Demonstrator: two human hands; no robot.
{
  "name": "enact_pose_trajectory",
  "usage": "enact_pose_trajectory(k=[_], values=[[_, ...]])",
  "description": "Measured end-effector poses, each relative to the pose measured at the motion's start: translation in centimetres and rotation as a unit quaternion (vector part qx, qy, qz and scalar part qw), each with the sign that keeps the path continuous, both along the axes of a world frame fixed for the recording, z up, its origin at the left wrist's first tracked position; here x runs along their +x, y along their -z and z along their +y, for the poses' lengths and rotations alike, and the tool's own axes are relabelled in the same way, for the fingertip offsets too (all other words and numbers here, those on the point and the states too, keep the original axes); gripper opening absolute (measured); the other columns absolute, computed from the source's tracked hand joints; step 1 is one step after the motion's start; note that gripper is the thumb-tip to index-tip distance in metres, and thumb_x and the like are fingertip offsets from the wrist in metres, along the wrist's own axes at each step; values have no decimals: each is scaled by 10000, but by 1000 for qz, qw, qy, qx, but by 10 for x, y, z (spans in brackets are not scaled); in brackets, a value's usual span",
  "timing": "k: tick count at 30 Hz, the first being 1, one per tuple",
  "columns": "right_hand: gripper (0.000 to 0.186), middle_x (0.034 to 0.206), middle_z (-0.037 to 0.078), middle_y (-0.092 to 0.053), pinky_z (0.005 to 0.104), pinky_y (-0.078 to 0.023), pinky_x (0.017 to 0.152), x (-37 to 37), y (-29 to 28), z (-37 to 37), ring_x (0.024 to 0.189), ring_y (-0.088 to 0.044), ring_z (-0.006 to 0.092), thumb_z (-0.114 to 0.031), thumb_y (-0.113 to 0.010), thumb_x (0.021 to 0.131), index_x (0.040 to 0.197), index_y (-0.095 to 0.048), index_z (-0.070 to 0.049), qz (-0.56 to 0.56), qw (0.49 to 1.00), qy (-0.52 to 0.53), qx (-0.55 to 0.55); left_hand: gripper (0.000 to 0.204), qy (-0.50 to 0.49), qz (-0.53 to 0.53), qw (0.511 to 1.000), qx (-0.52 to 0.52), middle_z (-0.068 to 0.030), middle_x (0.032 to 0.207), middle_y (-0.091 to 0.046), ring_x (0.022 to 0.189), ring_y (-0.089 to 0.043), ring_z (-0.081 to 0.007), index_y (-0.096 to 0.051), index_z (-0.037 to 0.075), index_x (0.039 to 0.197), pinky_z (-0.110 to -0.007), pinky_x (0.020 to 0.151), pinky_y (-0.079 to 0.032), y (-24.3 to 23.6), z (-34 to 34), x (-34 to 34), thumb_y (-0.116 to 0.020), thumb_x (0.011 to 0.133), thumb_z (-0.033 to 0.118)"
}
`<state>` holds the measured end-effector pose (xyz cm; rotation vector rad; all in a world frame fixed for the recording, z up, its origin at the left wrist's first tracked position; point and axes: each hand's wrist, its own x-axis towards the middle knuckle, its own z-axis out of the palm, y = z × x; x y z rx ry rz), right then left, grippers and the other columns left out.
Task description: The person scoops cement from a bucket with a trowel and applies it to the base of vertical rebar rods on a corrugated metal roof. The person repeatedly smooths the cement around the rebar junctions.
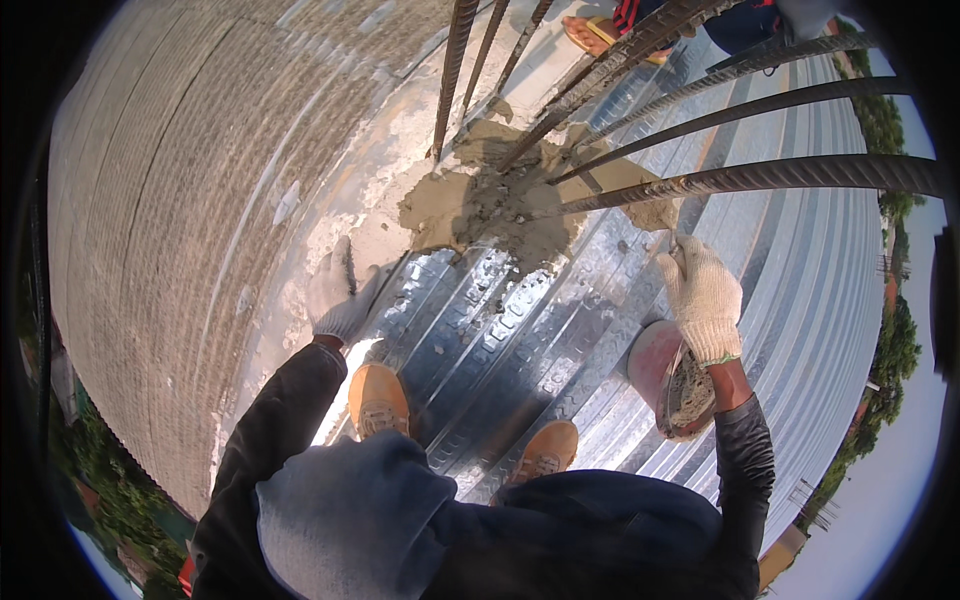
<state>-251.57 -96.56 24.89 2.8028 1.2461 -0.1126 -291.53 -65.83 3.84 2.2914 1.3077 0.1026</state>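
My right hand (703, 298), in a cream knit glove, is closed around the handle of what looks like a trowel (655, 213). Its mortar-smeared blade is at the right edge of a wet mortar patch (520, 215), which spreads around the feet of several steel reinforcing bars (760, 185). My left hand (342, 292), also gloved, has its fingers apart and rests by the pale concrete ledge (375, 235), left of the mortar, holding nothing visible. Below my right hand a reddish bucket (650, 362) leans, mortar caked inside it.
Ribbed metal decking (480, 350) lies under my boots (380, 400) and extends right. A rough concrete surface (230, 150) fills the left. At the top, another person's sandalled foot (590, 37) and gloved hand (808, 15) are beyond the bars, which slant up toward me.
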Motion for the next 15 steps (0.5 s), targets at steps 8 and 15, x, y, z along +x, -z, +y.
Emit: enact_pose_trajectory(k=[8, 15], values=[[352, 877, 1, -691, 285, -546, 674, -107, -55, -40, 762, -651, 69, -301, -778, 1103, 1318, -759, -23, 605, 755, 231, -101, 822, 12, 12, 1000, 17, -286, 1371, -752, 1201, -761, -485, -583, 48, 1672, -585, 1059, -595, -1, 4, 0, -765, 1019, 514], [371, 983, 33, -667, 326, -570, 667, -228, 35, 90, 735, -655, 121, -383, -671, 1185, 1317, -679, -36, 770, 538, 292, 180, 832, 2, -8, 1000, 2, -295, 1306, -758, 1172, -764, -490, -580, 18, 1675, -577, 1037, -599, 3, 6, -9, -751, 1019, 500]])
